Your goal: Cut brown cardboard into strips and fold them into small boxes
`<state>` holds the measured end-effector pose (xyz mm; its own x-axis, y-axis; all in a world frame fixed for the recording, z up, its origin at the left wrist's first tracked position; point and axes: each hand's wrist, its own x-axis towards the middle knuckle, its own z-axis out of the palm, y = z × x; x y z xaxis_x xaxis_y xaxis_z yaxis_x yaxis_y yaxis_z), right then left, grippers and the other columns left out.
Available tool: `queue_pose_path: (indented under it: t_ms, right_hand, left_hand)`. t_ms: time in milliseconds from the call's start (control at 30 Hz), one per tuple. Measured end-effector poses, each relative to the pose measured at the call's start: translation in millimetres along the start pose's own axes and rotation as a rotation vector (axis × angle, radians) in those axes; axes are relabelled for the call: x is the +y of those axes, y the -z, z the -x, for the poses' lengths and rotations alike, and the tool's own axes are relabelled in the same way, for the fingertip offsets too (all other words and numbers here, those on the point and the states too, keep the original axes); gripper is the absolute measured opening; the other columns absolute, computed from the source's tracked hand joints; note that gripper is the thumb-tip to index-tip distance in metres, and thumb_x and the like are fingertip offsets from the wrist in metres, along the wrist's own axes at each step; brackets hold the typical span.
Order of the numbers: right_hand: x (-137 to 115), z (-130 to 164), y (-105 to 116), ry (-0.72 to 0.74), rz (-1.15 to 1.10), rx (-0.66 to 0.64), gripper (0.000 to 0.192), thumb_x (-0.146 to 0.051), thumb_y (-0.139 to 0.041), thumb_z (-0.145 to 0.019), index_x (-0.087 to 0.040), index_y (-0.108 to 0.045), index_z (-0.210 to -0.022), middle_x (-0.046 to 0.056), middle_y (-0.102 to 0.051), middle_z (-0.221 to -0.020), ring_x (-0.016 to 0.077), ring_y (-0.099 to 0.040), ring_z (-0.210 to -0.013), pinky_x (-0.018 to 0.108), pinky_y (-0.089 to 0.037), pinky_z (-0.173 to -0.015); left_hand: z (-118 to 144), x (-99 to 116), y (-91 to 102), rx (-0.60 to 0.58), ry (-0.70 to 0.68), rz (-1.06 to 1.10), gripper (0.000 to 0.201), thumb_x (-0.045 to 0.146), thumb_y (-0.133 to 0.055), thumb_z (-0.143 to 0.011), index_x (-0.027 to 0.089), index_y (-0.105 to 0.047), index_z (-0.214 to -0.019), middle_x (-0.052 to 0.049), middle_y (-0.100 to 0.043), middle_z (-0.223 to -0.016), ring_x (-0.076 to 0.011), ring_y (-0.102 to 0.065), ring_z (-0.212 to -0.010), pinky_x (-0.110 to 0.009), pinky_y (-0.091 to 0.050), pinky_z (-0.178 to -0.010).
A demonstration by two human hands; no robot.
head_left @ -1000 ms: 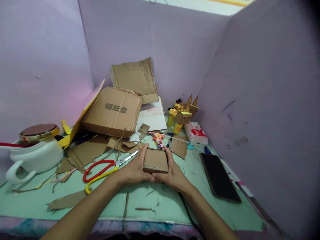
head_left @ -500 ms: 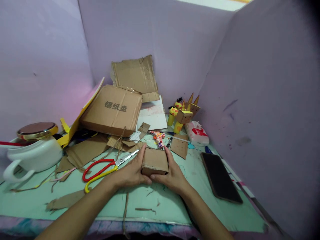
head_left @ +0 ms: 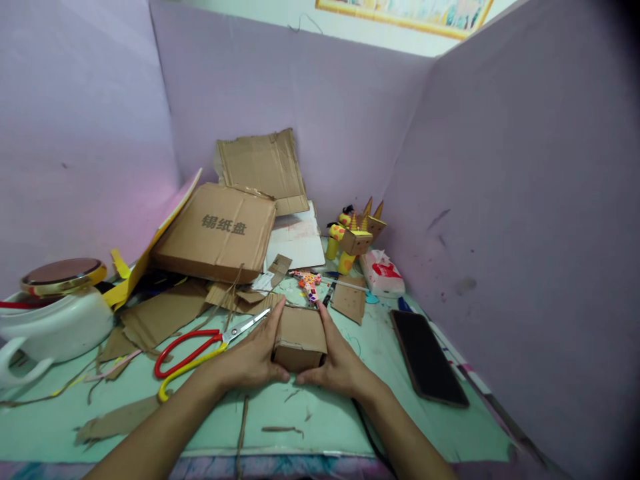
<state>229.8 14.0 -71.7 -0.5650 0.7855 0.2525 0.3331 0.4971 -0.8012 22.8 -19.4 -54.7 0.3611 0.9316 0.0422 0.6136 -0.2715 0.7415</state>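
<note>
Green table (head_left: 350,413) walled in by purple partitions (head_left: 525,200). At 11 o'clock a big flat carton (head_left: 215,230) lies on cardboard offcuts, a torn sheet (head_left: 263,167) propped behind it. White pot (head_left: 55,320) with a gold lid at 9 o'clock. Dark phone (head_left: 427,357) at 3 o'clock. Red and yellow scissors (head_left: 200,343) just left of the hands, blades toward 2 o'clock. Cardboard figure (head_left: 353,237) and tissue pack (head_left: 383,273) at 1 o'clock.

Centre: small cardboard box (head_left: 299,337) standing on the table, clamped from both sides. Left hand (head_left: 253,360) flat against its left wall, fingers together, thumb under the near edge. Right hand (head_left: 337,363) mirrors it on the right wall.

Judged step: squeezing the box into shape. To do it well, keep palms parallel, press evenly so walls stay square, keep the base flat on the table, don't crush the near face.
</note>
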Motion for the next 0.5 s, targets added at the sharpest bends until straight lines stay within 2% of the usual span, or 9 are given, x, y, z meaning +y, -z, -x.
queue_pose_path:
  t_ms: [133,233,367,433,500]
  right_hand:
    - [-2.5,-1.9,-1.4,-0.036,-0.09,0.033,0.129,-0.039,-0.081,-0.049,-0.019,0.007,-0.141,0.017,-0.026,-0.143,0.0313,-0.028,-0.13,0.049,-0.022,-0.105]
    - [-6.3,-7.1,-1.6,-0.09,-0.291,0.097,0.127,-0.041,-0.078,-0.054,-0.019,0.011,-0.14,0.015,-0.035,-0.14,0.0281,-0.037,-0.126,0.046,-0.028,-0.103]
    - [-14.1,-13.9,-0.8,-0.167,-0.436,0.193,0.102,-0.05,-0.067,-0.066,-0.018,-0.008,-0.142,0.012,-0.038,-0.139,0.0259,-0.038,-0.126,0.042,-0.027,-0.104]
    - [-15.6,-15.1,-2.3,-0.183,-0.476,0.211,0.087,-0.052,-0.059,-0.072,-0.02,-0.016,-0.141,0.009,-0.035,-0.141,0.0243,-0.034,-0.129,0.041,-0.024,-0.106]
    - [-14.7,-15.5,-5.5,-0.215,-0.512,0.21,0.079,-0.053,-0.053,-0.077,-0.021,-0.018,-0.14,0.008,-0.036,-0.141,0.023,-0.034,-0.129,0.041,-0.023,-0.107]
  left_hand:
    - [-0.9,-0.8,0.0,0.025,-0.012,0.055,0.113,0.024,-0.069,-0.063,0.018,0.014,-0.14,-0.017,-0.025,-0.144,-0.0287,-0.028,-0.129,-0.044,-0.024,-0.104]
    - [-4.4,1.8,2.4,0.074,-0.023,0.164,0.11,0.039,-0.066,-0.068,0.015,0.014,-0.14,-0.016,-0.023,-0.146,-0.0285,-0.028,-0.13,-0.042,-0.025,-0.105]
    - [-10.3,11.5,5.3,0.114,0.014,0.398,0.099,0.053,-0.055,-0.075,0.014,0.006,-0.142,-0.012,-0.019,-0.148,-0.0264,-0.023,-0.133,-0.037,-0.022,-0.107]
    - [-13.6,15.5,3.7,0.15,0.061,0.517,0.093,0.055,-0.052,-0.076,0.015,-0.001,-0.142,-0.011,-0.023,-0.147,-0.0265,-0.027,-0.131,-0.038,-0.024,-0.107]
    - [-16.8,17.4,-0.5,0.185,0.079,0.58,0.087,0.056,-0.049,-0.078,0.017,-0.004,-0.142,-0.011,-0.027,-0.145,-0.0269,-0.033,-0.129,-0.04,-0.028,-0.105]
